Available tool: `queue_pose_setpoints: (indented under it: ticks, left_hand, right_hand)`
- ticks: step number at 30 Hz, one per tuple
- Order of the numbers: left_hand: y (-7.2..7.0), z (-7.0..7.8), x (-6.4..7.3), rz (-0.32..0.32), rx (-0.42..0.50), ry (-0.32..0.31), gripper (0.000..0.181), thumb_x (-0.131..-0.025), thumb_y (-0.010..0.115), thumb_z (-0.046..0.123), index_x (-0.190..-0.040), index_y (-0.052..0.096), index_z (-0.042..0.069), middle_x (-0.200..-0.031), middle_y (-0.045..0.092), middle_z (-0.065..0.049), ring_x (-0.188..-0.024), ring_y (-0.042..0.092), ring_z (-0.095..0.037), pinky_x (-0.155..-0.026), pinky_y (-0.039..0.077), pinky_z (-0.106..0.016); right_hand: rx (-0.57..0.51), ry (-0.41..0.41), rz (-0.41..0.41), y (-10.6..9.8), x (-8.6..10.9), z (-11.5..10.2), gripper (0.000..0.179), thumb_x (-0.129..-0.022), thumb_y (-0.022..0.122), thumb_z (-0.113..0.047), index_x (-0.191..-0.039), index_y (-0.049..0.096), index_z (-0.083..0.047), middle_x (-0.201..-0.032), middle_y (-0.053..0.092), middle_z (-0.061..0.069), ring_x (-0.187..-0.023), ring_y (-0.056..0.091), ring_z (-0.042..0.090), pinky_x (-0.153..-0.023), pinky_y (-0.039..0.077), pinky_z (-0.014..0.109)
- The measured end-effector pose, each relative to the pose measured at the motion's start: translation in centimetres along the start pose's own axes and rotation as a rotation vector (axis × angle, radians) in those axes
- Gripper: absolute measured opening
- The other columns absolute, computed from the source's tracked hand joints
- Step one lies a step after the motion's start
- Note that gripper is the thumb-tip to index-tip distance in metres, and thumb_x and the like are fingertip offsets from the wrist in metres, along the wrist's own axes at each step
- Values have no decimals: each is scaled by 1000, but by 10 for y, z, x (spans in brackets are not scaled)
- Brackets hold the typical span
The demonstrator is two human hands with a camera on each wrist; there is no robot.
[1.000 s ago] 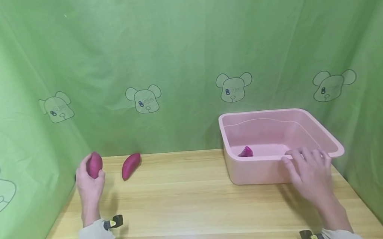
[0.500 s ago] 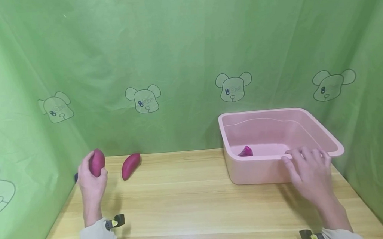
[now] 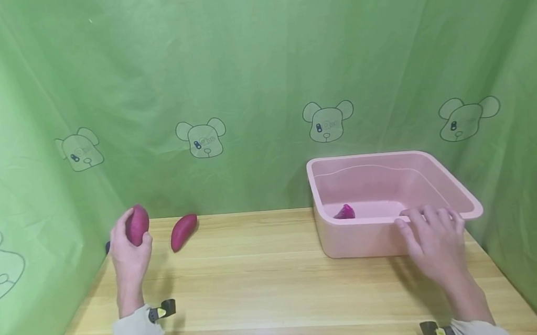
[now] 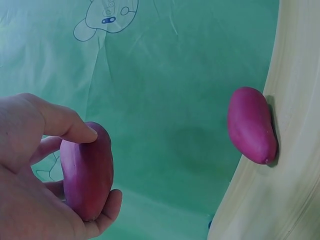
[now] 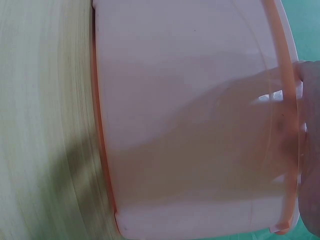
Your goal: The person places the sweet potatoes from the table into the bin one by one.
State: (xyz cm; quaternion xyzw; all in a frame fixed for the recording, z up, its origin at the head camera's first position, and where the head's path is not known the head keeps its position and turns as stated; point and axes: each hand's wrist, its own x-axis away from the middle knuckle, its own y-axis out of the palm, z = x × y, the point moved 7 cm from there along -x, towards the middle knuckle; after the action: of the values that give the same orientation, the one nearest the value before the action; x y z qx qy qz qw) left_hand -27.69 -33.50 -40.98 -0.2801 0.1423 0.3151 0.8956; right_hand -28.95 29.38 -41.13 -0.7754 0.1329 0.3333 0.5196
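Note:
My left hand point(image 3: 130, 252) grips a reddish-purple sweet potato point(image 3: 138, 226) between thumb and fingers, raised above the back left of the table. In the left wrist view the held sweet potato point(image 4: 87, 172) stands nearly upright in the fingers. A second sweet potato point(image 3: 184, 232) lies on the table just to its right. At the right, my right hand point(image 3: 438, 246) holds the front rim of a pink plastic tub point(image 3: 364, 239), fingers curled over the edge. Inside the tub sits a magenta object point(image 3: 346, 212), mostly hidden by the front wall, its kind unclear.
The light wooden table point(image 3: 259, 294) runs back to a green curtain point(image 3: 252, 84) printed with bear heads, which also encloses both sides. A small dark object point(image 3: 107, 247) shows at the table's left edge behind the left hand.
My left hand has moved slightly up and to the right with the sweet potato. The right hand, the tub and the other sweet potato stay where they were.

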Motion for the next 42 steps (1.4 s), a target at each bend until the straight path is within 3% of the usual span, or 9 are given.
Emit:
queue_pose_setpoints:
  ticks: [15,25,42]
  left_hand:
    - [3,11,2,-41,32,10,72,-88,63,-8,-154,45,15,-148,44,-29,-122,50,-54,-96,46,-74]
    - [5,18,3,-28,41,47,70,-86,64,-10,-151,50,12,-145,47,-28,-120,52,-50,-95,48,-71]
    - [10,24,5,-41,39,55,69,-86,64,-8,-150,50,13,-144,46,-28,-121,49,-49,-96,46,-72]
  right_hand:
    - [3,-10,10,-1,0,0,31,-105,51,-32,-113,63,-5,-112,59,22,-109,46,48,-112,15,74]
    - [13,-8,3,-1,-1,-1,31,-106,51,-33,-113,63,-6,-112,58,22,-110,46,48,-110,17,73]
    - [12,4,-13,0,0,1,32,-106,49,-33,-114,62,-5,-114,57,23,-113,45,49,-112,14,73]
